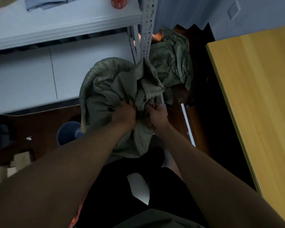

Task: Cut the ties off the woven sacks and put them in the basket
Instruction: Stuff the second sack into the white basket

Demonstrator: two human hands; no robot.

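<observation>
Both hands clutch the grey-green sack [112,86] — left hand [124,116] bunching cloth, right hand [158,119] closed near something red, perhaps the tie. A second sack [171,63] lies beyond the grip; cutting seemingly remains undone.

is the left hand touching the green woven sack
Touching. The head view shows the left hand closed on a bunched fold of the green woven sack, fingers sunk into the fabric with no gap.
</observation>
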